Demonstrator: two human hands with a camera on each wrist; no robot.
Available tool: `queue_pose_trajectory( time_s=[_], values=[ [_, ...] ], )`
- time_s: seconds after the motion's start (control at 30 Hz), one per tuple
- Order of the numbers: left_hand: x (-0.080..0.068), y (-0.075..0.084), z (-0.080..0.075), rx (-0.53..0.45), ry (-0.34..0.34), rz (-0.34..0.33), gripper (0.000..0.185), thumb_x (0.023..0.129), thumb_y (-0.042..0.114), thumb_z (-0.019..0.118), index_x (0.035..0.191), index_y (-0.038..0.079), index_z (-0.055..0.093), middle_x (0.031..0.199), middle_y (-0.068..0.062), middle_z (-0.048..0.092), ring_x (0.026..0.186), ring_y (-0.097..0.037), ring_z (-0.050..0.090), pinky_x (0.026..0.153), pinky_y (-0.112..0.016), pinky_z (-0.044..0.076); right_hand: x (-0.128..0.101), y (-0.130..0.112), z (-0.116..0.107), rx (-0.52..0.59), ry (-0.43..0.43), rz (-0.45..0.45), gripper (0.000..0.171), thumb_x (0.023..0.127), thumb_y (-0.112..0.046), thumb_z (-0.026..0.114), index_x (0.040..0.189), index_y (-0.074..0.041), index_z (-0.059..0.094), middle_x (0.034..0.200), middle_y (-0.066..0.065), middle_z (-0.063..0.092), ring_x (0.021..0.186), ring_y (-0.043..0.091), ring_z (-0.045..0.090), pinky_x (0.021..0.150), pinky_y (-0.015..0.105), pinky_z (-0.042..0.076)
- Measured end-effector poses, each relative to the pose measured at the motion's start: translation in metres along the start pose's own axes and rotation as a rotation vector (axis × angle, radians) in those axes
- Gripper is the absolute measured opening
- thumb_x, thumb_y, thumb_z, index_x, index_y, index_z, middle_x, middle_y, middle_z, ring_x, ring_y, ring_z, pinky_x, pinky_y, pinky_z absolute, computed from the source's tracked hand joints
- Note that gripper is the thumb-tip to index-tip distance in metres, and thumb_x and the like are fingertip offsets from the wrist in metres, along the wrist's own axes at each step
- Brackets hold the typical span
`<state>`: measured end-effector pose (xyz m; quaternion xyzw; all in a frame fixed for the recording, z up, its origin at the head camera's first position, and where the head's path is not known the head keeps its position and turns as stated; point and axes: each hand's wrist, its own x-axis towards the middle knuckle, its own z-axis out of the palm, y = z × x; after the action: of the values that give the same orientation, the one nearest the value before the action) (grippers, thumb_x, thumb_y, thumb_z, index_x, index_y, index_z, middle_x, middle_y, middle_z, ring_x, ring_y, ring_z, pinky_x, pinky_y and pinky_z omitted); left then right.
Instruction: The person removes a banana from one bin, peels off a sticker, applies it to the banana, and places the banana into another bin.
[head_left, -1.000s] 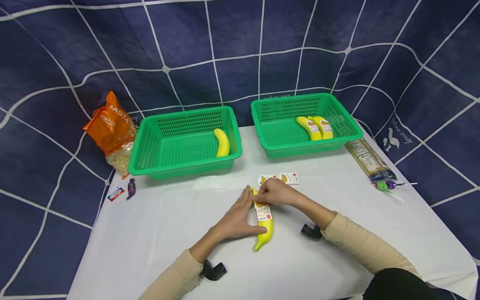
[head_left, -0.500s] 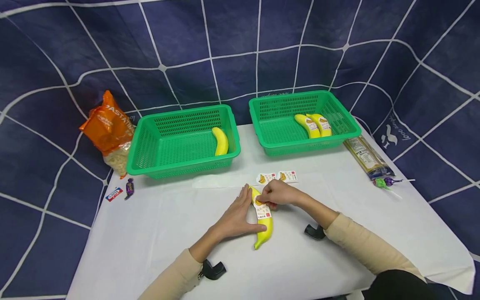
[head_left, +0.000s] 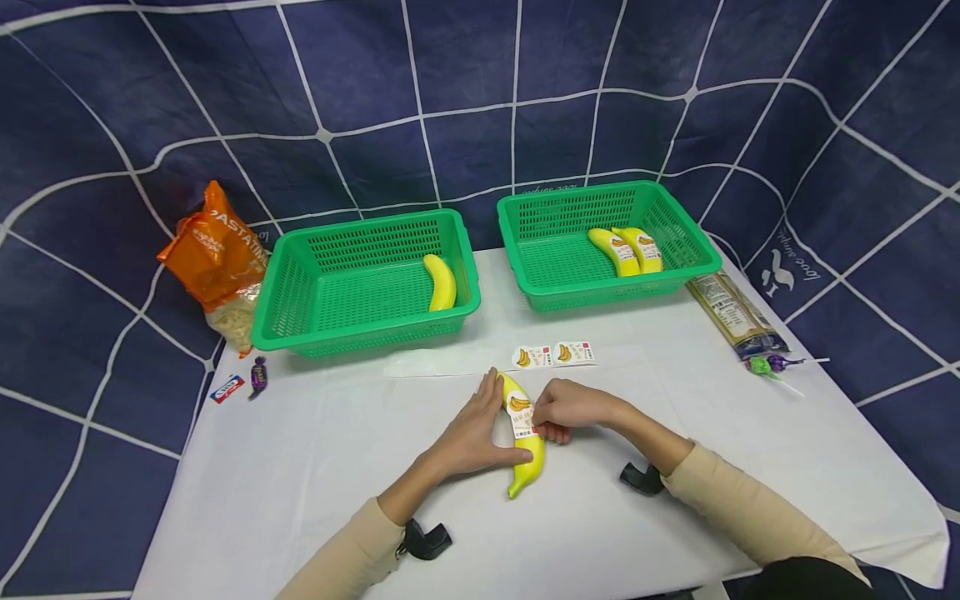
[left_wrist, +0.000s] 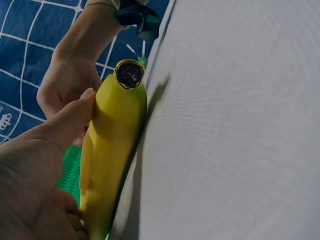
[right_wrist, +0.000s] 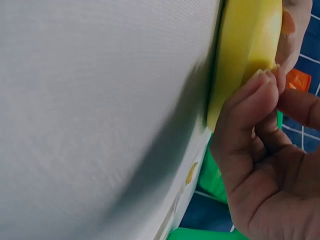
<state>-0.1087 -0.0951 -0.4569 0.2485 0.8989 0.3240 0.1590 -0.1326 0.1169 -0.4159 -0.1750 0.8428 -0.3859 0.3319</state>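
A yellow banana point(head_left: 527, 450) lies on the white table point(head_left: 315, 467) in front of me, with a printed label point(head_left: 521, 413) stuck across its upper half. My left hand point(head_left: 480, 429) lies along the banana's left side with straight fingers, its thumb on the lower part. In the left wrist view the thumb point(left_wrist: 70, 120) rests against the banana point(left_wrist: 112, 150). My right hand point(head_left: 572, 408) is on the banana's right side, fingers curled, their tips on the label's edge. The right wrist view shows those fingertips point(right_wrist: 262, 82) against the banana point(right_wrist: 250, 45).
A strip of labels point(head_left: 557, 355) lies just beyond the banana. The left green basket point(head_left: 360, 335) holds one plain banana point(head_left: 441, 283); the right basket point(head_left: 615, 293) holds two labelled bananas point(head_left: 626, 250). An orange pasta bag point(head_left: 213, 250) and candies point(head_left: 258, 373) sit left, a spaghetti pack point(head_left: 735, 317) and lollipops point(head_left: 772, 364) right.
My right hand has slid down the banana's right side, from the top of the label toward its middle, and the label now lies flat. The left hand has stayed in place.
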Motion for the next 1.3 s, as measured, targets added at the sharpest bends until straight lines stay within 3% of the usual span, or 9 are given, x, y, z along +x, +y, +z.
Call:
queue_pose_trajectory(
  time_s=[0.33,0.57,0.7,0.83,0.97,1.13,1.3],
  values=[
    [0.000,0.000,0.000,-0.009,0.000,-0.002,0.124,0.073,0.066,0.072,0.157,0.007,0.002,0.165,-0.007,-0.009,0.153,-0.020,-0.003,0.123,-0.045,0.016,-0.001,0.008,0.003,-0.016,-0.108,-0.038,0.027,0.080,-0.005,0.042,0.062,0.001,0.062,0.052,0.000,0.052,0.045,0.010,0.047,0.045,0.021,0.042],
    [-0.001,0.000,-0.001,-0.008,-0.007,-0.002,0.123,0.074,0.066,0.071,0.157,0.007,0.001,0.165,-0.007,-0.010,0.153,-0.020,-0.004,0.123,-0.046,0.016,-0.003,0.008,-0.005,-0.003,-0.012,-0.028,0.028,0.082,-0.006,0.043,0.066,0.001,0.064,0.055,0.000,0.055,0.045,0.012,0.049,0.046,0.025,0.047],
    [-0.001,-0.001,-0.002,-0.023,-0.011,0.003,0.112,0.083,0.063,0.064,0.156,0.005,0.003,0.165,-0.007,-0.010,0.153,-0.022,-0.004,0.123,-0.047,0.015,-0.001,0.004,-0.010,0.030,0.039,-0.048,0.028,0.083,-0.007,0.043,0.068,0.005,0.064,0.055,0.001,0.056,0.046,0.013,0.050,0.048,0.029,0.049],
    [-0.001,-0.002,-0.003,-0.043,-0.004,0.028,0.090,0.096,0.055,0.049,0.156,0.003,0.006,0.165,-0.010,-0.007,0.153,-0.024,-0.003,0.124,-0.047,0.013,0.004,0.004,-0.009,0.030,0.028,-0.044,0.028,0.084,-0.008,0.043,0.067,0.004,0.064,0.055,0.001,0.055,0.045,0.012,0.049,0.046,0.026,0.047],
    [-0.001,-0.003,-0.002,-0.035,0.002,0.056,0.074,0.104,0.043,0.039,0.155,-0.001,0.008,0.165,-0.013,-0.007,0.153,-0.025,-0.003,0.124,-0.046,0.012,0.009,0.006,-0.005,0.036,0.008,-0.035,0.028,0.083,-0.007,0.043,0.066,0.001,0.063,0.055,0.000,0.054,0.045,0.012,0.048,0.045,0.023,0.045],
    [0.000,-0.003,-0.003,-0.003,-0.006,0.052,0.071,0.104,0.037,0.039,0.155,-0.001,0.006,0.164,-0.012,-0.009,0.153,-0.024,-0.005,0.124,-0.045,0.011,0.011,0.007,-0.005,0.048,-0.003,-0.024,0.027,0.083,-0.008,0.041,0.066,-0.002,0.062,0.055,0.001,0.054,0.045,0.012,0.049,0.044,0.022,0.045],
    [0.000,-0.004,-0.003,0.002,0.000,0.049,0.077,0.102,0.040,0.045,0.155,0.000,0.006,0.165,-0.012,-0.008,0.153,-0.024,-0.004,0.124,-0.044,0.011,0.012,0.007,-0.007,0.037,-0.002,-0.023,0.027,0.083,-0.008,0.042,0.067,-0.003,0.062,0.056,0.002,0.055,0.046,0.012,0.049,0.044,0.022,0.045]
  ],
)
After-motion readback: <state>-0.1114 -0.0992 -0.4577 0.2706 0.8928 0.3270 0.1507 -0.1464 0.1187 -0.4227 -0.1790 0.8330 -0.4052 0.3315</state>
